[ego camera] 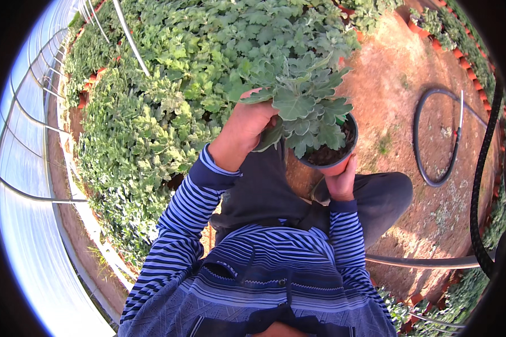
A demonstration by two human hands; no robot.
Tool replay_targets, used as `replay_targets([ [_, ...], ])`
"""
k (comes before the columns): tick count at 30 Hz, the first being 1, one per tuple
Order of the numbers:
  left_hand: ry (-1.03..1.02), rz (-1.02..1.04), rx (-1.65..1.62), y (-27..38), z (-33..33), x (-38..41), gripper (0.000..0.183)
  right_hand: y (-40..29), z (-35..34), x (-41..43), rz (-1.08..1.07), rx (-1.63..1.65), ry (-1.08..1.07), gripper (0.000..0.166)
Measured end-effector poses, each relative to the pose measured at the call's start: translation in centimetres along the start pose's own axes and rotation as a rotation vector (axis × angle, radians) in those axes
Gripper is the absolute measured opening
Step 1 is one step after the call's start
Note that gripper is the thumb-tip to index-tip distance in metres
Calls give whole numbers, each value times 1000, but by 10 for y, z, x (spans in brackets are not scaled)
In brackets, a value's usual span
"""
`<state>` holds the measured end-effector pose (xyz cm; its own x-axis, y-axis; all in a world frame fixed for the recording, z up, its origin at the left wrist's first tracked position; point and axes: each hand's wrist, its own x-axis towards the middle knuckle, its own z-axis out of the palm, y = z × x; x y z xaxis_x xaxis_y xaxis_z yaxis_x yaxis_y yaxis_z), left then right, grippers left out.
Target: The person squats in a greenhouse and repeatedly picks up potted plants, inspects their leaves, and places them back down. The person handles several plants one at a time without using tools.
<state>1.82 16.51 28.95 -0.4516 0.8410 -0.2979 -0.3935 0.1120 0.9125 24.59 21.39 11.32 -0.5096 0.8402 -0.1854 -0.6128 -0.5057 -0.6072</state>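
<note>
A potted chrysanthemum-like plant (pixel 297 103) with grey-green lobed leaves is held in front of me, above my bent legs. Its plastic pot (pixel 333 169) is orange-red outside with a dark rim, tilts towards me and shows dark soil. My right hand (pixel 341 179) grips the pot from below at its near right side, thumb up along the wall. On the plant's left side, my left hand (pixel 253 118) has its fingers curled among the leaves; foliage partly hides the fingertips. Something bright green (pixel 340 120) shows inside the pot near the rim.
Dense leafy plants (pixel 185 71) fill the left and far side, with a pale pole (pixel 130 38) among them. On the reddish soil (pixel 388 113) at right lies a looped dark hose (pixel 417 126). Plastic greenhouse sheeting (pixel 29 202) curves along the left; more orange pots (pixel 464 63) line the right.
</note>
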Motion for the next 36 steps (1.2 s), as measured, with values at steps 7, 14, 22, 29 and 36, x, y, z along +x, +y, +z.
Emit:
replay_targets([
  [7, -62, -152, -53, 5, 3, 0, 11, -10, 19, -2, 302, 237, -151, 63],
  [14, -98, -105, -227, -7, 1, -14, 9, -8, 27, -3, 427, 393, -173, 68],
  [22, -192, 373, 150, -13, -1, -21, 22, -7, 29, -5, 462, 397, -135, 70],
  [29, -136, 103, -165, -15, -5, -24, 11, -7, 31, -6, 508, 435, -154, 70],
  [36, -482, 197, 27, 9, -26, -24, 7, -17, 38, 0, 491, 524, -145, 75],
])
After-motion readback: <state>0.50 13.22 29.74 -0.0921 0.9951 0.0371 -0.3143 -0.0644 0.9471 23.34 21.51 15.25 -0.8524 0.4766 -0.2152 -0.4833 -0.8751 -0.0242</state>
